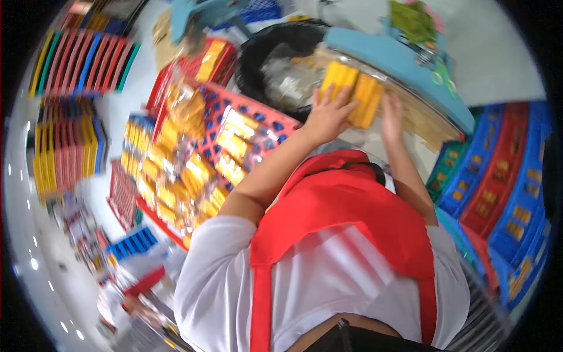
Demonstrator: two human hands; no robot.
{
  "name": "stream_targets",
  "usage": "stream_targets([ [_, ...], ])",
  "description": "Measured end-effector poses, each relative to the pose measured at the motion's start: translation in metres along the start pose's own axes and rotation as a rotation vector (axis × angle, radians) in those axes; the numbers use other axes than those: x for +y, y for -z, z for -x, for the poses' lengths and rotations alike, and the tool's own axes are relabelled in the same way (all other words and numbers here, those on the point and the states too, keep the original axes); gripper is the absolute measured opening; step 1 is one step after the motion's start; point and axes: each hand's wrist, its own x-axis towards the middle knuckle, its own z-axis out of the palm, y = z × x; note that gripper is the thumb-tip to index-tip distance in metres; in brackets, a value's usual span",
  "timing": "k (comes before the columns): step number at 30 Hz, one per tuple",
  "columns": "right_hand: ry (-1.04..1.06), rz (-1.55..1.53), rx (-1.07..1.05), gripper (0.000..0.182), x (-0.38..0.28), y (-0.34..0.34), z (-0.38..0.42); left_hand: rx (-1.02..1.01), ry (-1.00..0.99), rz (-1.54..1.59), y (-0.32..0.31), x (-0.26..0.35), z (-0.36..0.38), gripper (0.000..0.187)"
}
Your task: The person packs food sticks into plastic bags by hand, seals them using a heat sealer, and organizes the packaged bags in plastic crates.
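Observation:
My left hand (pixel 332 115) lies over two side-by-side bundles of yellow bars (pixel 366 101), its fingers curled onto their near left side. At the bundles' right edge is my right hand (pixel 392 116), slightly blurred, with its fingers stretched out. The bundles overlap a wooden surface (pixel 417 111) running along a light blue machine (pixel 404 71). Directly left of the bundles stands a bin lined with a black bag (pixel 249 58), holding crumpled clear plastic (pixel 290 79).
A red crate (pixel 267 112) to the left carries many bagged yellow packs (pixel 199 170). Stacked coloured crates (pixel 498 170) stand on the right, and more stacks (pixel 82 61) on the far left. A person (pixel 126 293) in white and red is at lower left.

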Motion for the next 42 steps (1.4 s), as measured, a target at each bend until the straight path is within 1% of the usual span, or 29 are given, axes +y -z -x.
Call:
stream_targets([
  [2, 0.006, 0.047, 0.05, 0.05, 0.007, 0.019, 0.004, 0.04, 0.062, 0.013, 0.005, -0.01, 0.02, 0.055],
  [4, 0.048, 0.075, 0.105, 0.046, 0.004, 0.042, 0.011, 0.226, 0.101, 0.099, 0.008, -0.021, 0.038, 0.039],
  [6, 0.077, 0.086, 0.119, 0.044, 0.0, 0.058, 0.013, 0.291, 0.251, 0.123, 0.008, -0.05, 0.072, 0.023],
  [8, -0.008, 0.055, 0.192, 0.039, -0.019, 0.067, 0.016, 0.389, 0.4, 0.005, 0.002, -0.085, 0.117, 0.014],
  [9, -0.003, 0.063, 0.191, 0.039, -0.028, 0.068, 0.018, 0.332, 0.516, 0.039, -0.004, -0.101, 0.14, 0.016],
  [10, 0.013, 0.033, 0.177, 0.037, -0.037, 0.067, 0.019, 0.161, 0.653, 0.014, 0.005, -0.104, 0.157, 0.027],
  [11, 0.031, 0.0, 0.161, 0.036, -0.045, 0.064, 0.019, -0.004, 0.757, -0.172, -0.002, -0.105, 0.173, 0.038],
  [13, 0.047, 0.015, 0.137, 0.035, -0.062, 0.052, 0.019, -0.191, 0.783, -0.162, -0.018, -0.114, 0.192, 0.044],
  [14, 0.056, 0.023, 0.12, 0.033, -0.07, 0.044, 0.021, -0.181, 0.786, -0.163, -0.028, -0.12, 0.197, 0.044],
  [16, 0.081, 0.035, 0.063, 0.032, -0.087, 0.027, 0.023, -0.278, 0.563, -0.3, -0.046, -0.13, 0.196, 0.043],
  [21, 0.177, 0.037, -0.093, 0.029, -0.101, 0.0, 0.026, -0.356, 0.468, -0.372, -0.052, -0.152, 0.188, 0.032],
  [23, 0.172, 0.1, -0.166, 0.027, -0.112, -0.009, 0.032, -0.205, 0.56, -0.289, -0.048, -0.165, 0.184, 0.026],
  [24, 0.18, 0.1, -0.165, 0.027, -0.117, -0.012, 0.033, 0.242, 0.562, -0.233, -0.047, -0.172, 0.182, 0.019],
  [25, 0.199, 0.111, -0.253, 0.027, -0.122, -0.016, 0.034, 0.271, 0.675, -0.002, -0.019, -0.181, 0.177, 0.014],
  [26, 0.219, 0.118, -0.338, 0.026, -0.126, -0.021, 0.036, 0.655, 0.815, 0.442, 0.002, -0.177, 0.172, 0.014],
  [27, 0.221, 0.113, -0.334, 0.026, -0.131, -0.028, 0.038, 0.79, 0.861, 0.401, 0.031, -0.175, 0.169, 0.017],
  [28, 0.216, 0.122, -0.459, 0.025, -0.136, -0.038, 0.04, 0.937, 0.786, 0.542, 0.049, -0.183, 0.17, 0.018],
  [29, 0.214, 0.13, -0.585, 0.024, -0.139, -0.049, 0.041, 1.059, 0.824, 1.075, 0.077, -0.174, 0.162, 0.018],
  [30, 0.184, 0.108, -0.688, 0.027, -0.137, -0.064, 0.04, 1.109, 0.728, 1.267, 0.097, -0.17, 0.159, 0.018],
  [31, 0.158, 0.085, -0.791, 0.029, -0.133, -0.079, 0.04, 1.11, 0.711, 1.26, 0.123, -0.156, 0.148, 0.018],
  [33, -0.2, -0.14, -0.868, 0.04, -0.116, -0.112, 0.055, 1.098, 0.595, 1.575, 0.161, -0.123, 0.122, 0.019],
  [35, -0.843, -0.463, -1.07, 0.044, -0.11, -0.133, 0.068, 1.058, 0.508, 1.641, 0.165, -0.118, 0.107, 0.02],
  [36, -0.826, -0.469, -1.071, 0.044, -0.119, -0.139, 0.078, 1.022, 0.446, 1.708, 0.166, -0.116, 0.1, 0.023],
  [37, -0.89, -0.573, -1.224, 0.05, -0.131, -0.142, 0.092, 1.018, 0.435, 1.705, 0.17, -0.107, 0.091, 0.023],
  [38, -0.954, -0.679, -1.378, 0.055, -0.138, -0.143, 0.099, 0.992, 0.281, 1.774, 0.173, -0.095, 0.083, 0.027],
  [39, -0.947, -0.685, -1.381, 0.055, -0.14, -0.144, 0.099, 0.961, 0.128, 1.836, 0.174, -0.086, 0.076, 0.034],
  [40, -0.852, -0.731, -1.396, 0.054, -0.142, -0.146, 0.098, 0.85, -0.151, 1.975, 0.171, -0.081, 0.073, 0.057],
  [41, -0.755, -0.773, -1.411, 0.053, -0.145, -0.147, 0.096, 0.844, -0.157, 1.969, 0.166, -0.071, 0.07, 0.057],
  [42, -0.745, -0.777, -1.414, 0.053, -0.151, -0.148, 0.095, 0.85, 0.003, 1.592, 0.167, -0.047, 0.066, 0.07],
])
